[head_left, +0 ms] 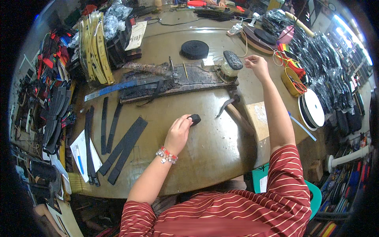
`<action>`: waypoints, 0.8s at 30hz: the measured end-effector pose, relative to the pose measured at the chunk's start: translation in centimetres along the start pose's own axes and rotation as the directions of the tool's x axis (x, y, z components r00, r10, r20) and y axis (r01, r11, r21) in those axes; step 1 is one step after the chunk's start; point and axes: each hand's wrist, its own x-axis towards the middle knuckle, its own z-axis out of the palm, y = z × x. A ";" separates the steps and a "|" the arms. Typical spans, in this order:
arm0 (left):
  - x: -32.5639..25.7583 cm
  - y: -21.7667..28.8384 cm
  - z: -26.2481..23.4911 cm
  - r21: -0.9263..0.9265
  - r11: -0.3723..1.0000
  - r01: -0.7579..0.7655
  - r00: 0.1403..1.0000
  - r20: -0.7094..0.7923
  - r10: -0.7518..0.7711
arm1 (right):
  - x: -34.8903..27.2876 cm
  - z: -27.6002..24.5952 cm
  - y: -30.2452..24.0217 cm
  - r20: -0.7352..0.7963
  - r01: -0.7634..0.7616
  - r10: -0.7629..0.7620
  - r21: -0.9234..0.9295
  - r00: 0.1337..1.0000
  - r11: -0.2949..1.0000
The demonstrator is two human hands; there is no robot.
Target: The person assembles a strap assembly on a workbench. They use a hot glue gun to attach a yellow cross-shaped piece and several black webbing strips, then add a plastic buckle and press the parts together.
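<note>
My left hand [179,132] is closed around a small black rolled or folded piece of strap [195,119] above the middle of the table. My right hand [258,67] is stretched out to the far right, fingers pinched together beside a glass jar [231,67] with a dark speckled top. Whatever those fingers hold, if anything, is too small to make out. Between the hands lie a hammer [240,118] and a short dark curved strip [226,106]. Several black strap lengths [125,148] lie to the left.
A dark worn board [197,81] crosses the table, with a blue ruler [110,90] at its left. Behind it sits a black webbing roll [194,49]. A pale block [257,120], a white reel [314,108] and a yellow container [291,82] stand on the right.
</note>
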 end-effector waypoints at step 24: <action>-0.1 -0.1 0.0 -0.085 0.995 0.061 0.997 -0.050 -0.065 | -20.4 11.8 -9.3 0.129 0.612 -0.610 0.030 0.782 0.790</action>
